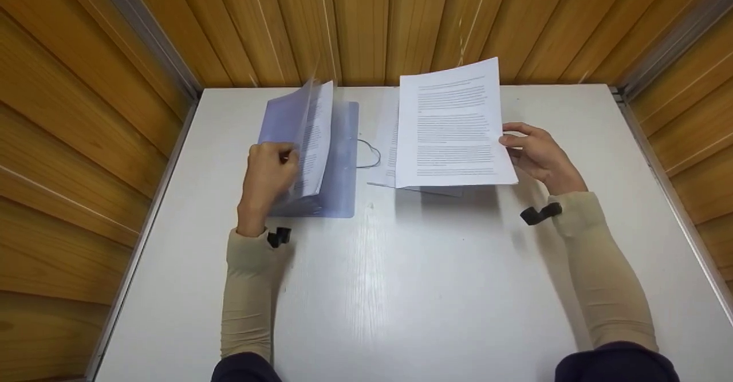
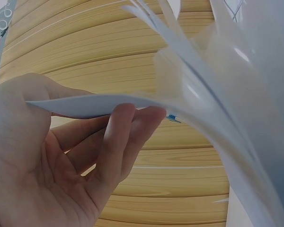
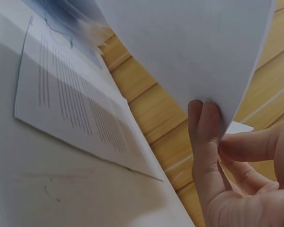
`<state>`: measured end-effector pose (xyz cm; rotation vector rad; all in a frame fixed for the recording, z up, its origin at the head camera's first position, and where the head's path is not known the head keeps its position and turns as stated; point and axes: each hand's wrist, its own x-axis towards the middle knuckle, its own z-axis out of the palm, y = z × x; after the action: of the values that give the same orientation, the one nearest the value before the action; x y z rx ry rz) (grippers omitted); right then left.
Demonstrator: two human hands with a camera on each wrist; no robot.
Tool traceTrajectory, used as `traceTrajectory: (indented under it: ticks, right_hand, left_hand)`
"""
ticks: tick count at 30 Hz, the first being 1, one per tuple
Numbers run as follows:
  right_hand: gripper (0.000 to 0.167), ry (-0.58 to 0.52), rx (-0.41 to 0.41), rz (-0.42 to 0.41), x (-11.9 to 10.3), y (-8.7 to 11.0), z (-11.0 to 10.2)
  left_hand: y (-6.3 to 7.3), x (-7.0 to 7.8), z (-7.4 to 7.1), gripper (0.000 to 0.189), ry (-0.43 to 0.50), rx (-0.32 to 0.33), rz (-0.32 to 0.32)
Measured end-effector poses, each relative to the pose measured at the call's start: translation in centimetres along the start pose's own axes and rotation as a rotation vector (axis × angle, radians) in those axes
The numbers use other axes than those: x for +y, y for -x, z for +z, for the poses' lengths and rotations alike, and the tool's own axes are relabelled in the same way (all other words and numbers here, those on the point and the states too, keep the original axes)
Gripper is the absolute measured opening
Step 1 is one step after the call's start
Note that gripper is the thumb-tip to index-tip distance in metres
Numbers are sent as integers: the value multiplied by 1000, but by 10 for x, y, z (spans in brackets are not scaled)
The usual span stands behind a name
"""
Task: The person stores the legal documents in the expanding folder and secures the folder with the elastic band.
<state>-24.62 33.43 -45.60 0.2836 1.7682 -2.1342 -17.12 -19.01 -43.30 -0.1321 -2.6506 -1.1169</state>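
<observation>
On the left of the table lies a translucent blue folder (image 1: 344,164), opened, with printed pages (image 1: 318,141) and clear plastic sleeves (image 2: 199,71) standing up from it. My left hand (image 1: 268,170) pinches some of its raised leaves; in the left wrist view they bend away from the fingers (image 2: 114,142). On the right, my right hand (image 1: 541,156) pinches the right edge of printed paper (image 1: 452,136), lifted and tilted above the table; the number of sheets is unclear. Below it lies another printed paper (image 3: 75,99), partly covered in the head view.
A thin dark elastic cord (image 1: 375,153) loops out from the folder's right edge. Wood-plank walls (image 1: 366,27) enclose the white table (image 1: 401,290) at the back and both sides. Black clips (image 1: 541,214) are at both wrists.
</observation>
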Motion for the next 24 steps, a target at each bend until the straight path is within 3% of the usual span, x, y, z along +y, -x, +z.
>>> traceTrajectory:
  ticks: [4,11,24]
  right_hand:
    - [40,-13,-14,1,4,-3,11]
    - [46,8,-30,5,10,-8,31]
    - [38,-34,-54,15,22,-18,70]
  left_hand:
    - [0,0,1,28,-10,6,16]
    - [-1,1,0,29,-11,-2,-11]
    - [0,1,-2,27,2,-12,-12]
